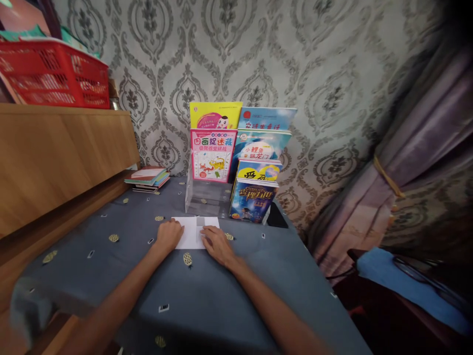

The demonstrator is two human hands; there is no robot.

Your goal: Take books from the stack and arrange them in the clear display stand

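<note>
A white open booklet or folded sheet (189,235) lies flat on the cloth-covered table, with a grey block of print near its middle. My left hand (170,233) is at its left edge, fingers curled down on the paper. Over the right half rests my right hand (219,244), its fingers stretched out and touching the page, with nothing held. Just behind stands a clear display rack (207,197). It holds a pink picture book (213,155) and a yellow book (216,114) on the left. On its right side are several books, a dark blue one (253,201) lowest.
A small stack of books (148,176) lies at the back left, beside a wooden cabinet (66,158) bearing a red plastic basket (55,74). A black flat object (277,217) is right of the rack. Blue cloth (399,281) and a curtain (414,148) are farther right.
</note>
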